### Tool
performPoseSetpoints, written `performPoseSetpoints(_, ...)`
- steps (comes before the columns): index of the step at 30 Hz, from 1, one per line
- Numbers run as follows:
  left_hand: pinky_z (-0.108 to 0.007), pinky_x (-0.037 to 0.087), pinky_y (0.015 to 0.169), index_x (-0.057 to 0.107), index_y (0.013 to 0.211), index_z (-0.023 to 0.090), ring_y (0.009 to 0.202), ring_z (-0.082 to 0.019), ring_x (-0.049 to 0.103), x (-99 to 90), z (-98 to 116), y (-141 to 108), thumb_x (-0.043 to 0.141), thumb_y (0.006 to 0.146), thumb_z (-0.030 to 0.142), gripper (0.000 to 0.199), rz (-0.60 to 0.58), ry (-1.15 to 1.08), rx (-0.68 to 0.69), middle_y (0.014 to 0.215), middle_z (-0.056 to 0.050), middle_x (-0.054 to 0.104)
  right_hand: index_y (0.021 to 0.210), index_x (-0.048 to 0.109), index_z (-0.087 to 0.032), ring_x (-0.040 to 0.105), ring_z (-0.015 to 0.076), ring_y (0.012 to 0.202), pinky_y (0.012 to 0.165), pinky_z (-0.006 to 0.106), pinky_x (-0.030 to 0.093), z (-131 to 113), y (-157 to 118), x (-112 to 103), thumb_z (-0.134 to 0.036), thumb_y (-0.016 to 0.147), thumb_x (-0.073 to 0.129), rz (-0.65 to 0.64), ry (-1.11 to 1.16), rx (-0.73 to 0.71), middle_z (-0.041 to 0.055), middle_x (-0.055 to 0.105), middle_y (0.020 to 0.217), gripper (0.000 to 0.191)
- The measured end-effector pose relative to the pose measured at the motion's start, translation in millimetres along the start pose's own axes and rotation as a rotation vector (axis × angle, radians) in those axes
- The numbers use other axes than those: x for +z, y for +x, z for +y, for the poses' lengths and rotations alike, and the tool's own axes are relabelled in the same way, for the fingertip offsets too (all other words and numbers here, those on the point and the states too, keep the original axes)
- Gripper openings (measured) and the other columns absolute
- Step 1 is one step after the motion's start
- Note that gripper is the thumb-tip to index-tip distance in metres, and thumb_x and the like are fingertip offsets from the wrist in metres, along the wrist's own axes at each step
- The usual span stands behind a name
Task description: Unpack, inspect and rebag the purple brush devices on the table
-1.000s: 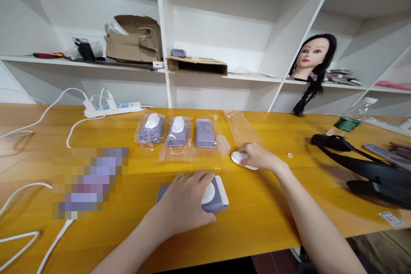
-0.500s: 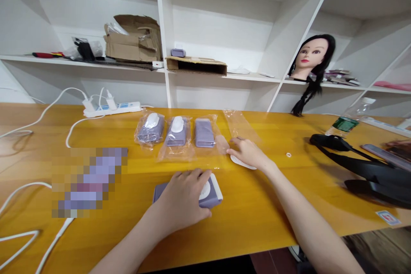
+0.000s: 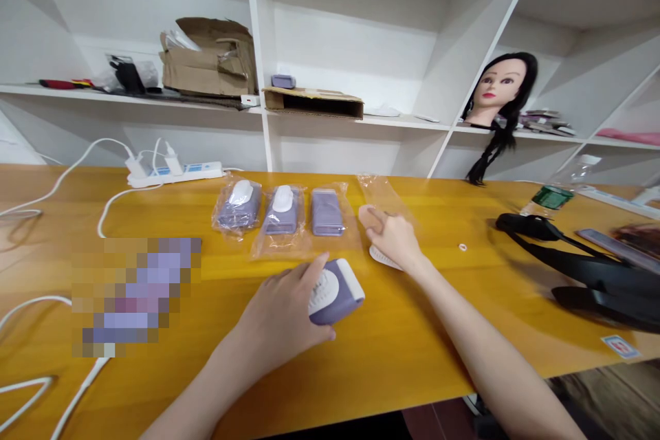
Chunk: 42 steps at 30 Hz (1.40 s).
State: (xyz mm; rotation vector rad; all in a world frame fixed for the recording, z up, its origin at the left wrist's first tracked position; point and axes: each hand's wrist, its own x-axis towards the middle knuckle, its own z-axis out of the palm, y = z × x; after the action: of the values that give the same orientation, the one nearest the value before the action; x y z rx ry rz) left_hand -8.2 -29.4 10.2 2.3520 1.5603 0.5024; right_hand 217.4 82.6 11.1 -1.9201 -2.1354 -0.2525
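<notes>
My left hand (image 3: 286,309) is wrapped round a purple, box-shaped device (image 3: 337,306) with a white end and a white oval toothed part on its upper face. The device is tilted, and my palm and fingers hide its left part. Over the table, my right hand (image 3: 397,240) pinches a thin, pinkish oval piece (image 3: 368,215) between thumb and fingers. Just below that hand lies a white oval toothed attachment (image 3: 382,258), partly covered by it. Behind my hands stand purple devices in clear bags: a left one (image 3: 240,210), a middle one (image 3: 282,216) and a right one (image 3: 327,213).
A flat clear bag (image 3: 381,189) lies behind my right hand. To the right are a small white ring (image 3: 463,247), a black headset-like object (image 3: 546,254) and a water bottle (image 3: 554,196). A power strip (image 3: 199,172) and a pixelated phone-like object (image 3: 144,292) with a white cable are left.
My left hand has raised and tilted the purple device, turning its white end upward. My right hand has shifted slightly and taken hold of the pinkish oval piece, which has moved right and up.
</notes>
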Motion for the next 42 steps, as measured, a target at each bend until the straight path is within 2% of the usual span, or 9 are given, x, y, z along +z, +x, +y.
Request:
performPoseSetpoints(1,-0.046,0.044,0.089,0.035,0.138,0.021,0.111,-0.033,0.056,-1.2,1.2,1.1,0.064,0.063,0.032,0.081,0.034,-0.033,-0.017,0.127,-0.012,0.057,0.133,0.047,-0.018,0.061,0.0271,0.093,0.078,0.036,0.043,1.8,-3.1,-7.3,-0.028,0.084,0.045,0.062,0.039,0.022,0.0146,0.065,0.106,0.05)
performPoseSetpoints(4,-0.045,0.045,0.088,0.036,0.135,0.023,0.11,-0.032,0.057,-3.5,4.2,4.2,0.066,0.063,0.035,0.079,0.15,-0.12,-0.065,0.124,-0.011,0.059,0.127,0.054,-0.019,0.062,0.0213,0.086,0.077,0.033,0.047,-1.0,-18.3,-27.1,-0.032,0.082,0.051,0.343,0.536,0.038,0.0088,0.067,0.107,0.046)
performPoseSetpoints(7,-0.045,0.046,0.09,0.039,0.132,0.025,0.11,-0.031,0.057,-2.4,3.8,7.0,0.068,0.062,0.035,0.077,0.269,-0.164,-0.075,0.127,-0.009,0.058,0.119,0.06,-0.02,0.063,0.0221,0.089,0.074,0.033,0.05,-15.8,-37.5,-36.4,-0.037,0.08,0.057,0.228,0.989,-0.076,0.0066,0.068,0.11,0.042)
performPoseSetpoints(9,-0.045,0.046,0.09,0.039,0.132,0.025,0.111,-0.031,0.057,-0.5,1.5,8.3,0.068,0.062,0.034,0.076,0.323,-0.169,-0.067,0.128,-0.01,0.057,0.116,0.063,-0.021,0.063,0.0236,0.095,0.078,0.034,0.05,-26.9,-48.1,-36.1,-0.038,0.079,0.061,0.137,1.089,-0.147,0.0059,0.068,0.11,0.041)
performPoseSetpoints(15,-0.046,0.046,0.09,0.04,0.13,0.025,0.113,-0.03,0.056,2.7,-3.6,10.2,0.069,0.062,0.032,0.074,0.349,-0.161,-0.036,0.13,-0.01,0.056,0.122,0.06,-0.023,0.064,0.0232,0.096,0.078,0.036,0.052,-40.2,-58.6,-29.8,-0.034,0.085,0.054,0.052,1.059,-0.235,0.0048,0.067,0.114,0.039)
performPoseSetpoints(23,-0.045,0.048,0.087,0.04,0.131,0.022,0.11,-0.031,0.059,1.2,-0.6,7.9,0.068,0.064,0.035,0.073,0.363,-0.123,-0.078,0.126,-0.011,0.059,0.125,0.057,-0.024,0.064,0.02,0.089,0.07,0.031,0.051,-46.2,-65.2,-33.7,-0.028,0.083,0.056,0.179,0.902,-0.338,0.0066,0.068,0.112,0.043)
performPoseSetpoints(30,-0.042,0.049,0.084,0.041,0.13,0.027,0.105,-0.03,0.061,5.5,-1.9,7.4,0.068,0.064,0.033,0.072,0.416,-0.127,-0.045,0.124,-0.007,0.061,0.123,0.059,-0.025,0.065,0.0222,0.09,0.076,0.037,0.054,-45.1,-66.3,-31.9,-0.032,0.084,0.056,0.131,1.025,-0.249,0.0058,0.068,0.112,0.04)
performPoseSetpoints(37,-0.041,0.05,0.082,0.043,0.13,0.024,0.101,-0.029,0.063,0.9,-0.8,8.6,0.068,0.064,0.034,0.071,0.371,-0.133,-0.071,0.12,-0.008,0.064,0.119,0.062,-0.025,0.066,0.0243,0.089,0.076,0.04,0.055,-39.8,-63.4,-32.1,-0.033,0.082,0.059,0.043,1.102,-0.197,0.0036,0.07,0.108,0.038)
performPoseSetpoints(42,-0.041,0.051,0.082,0.041,0.131,0.024,0.099,-0.028,0.064,4.2,-3.9,7.6,0.067,0.066,0.035,0.071,0.425,-0.113,-0.055,0.121,-0.007,0.063,0.123,0.059,-0.025,0.065,0.0244,0.097,0.079,0.038,0.054,-47.0,-72.1,-33.7,-0.03,0.086,0.055,0.143,0.986,-0.279,0.0059,0.067,0.116,0.038)
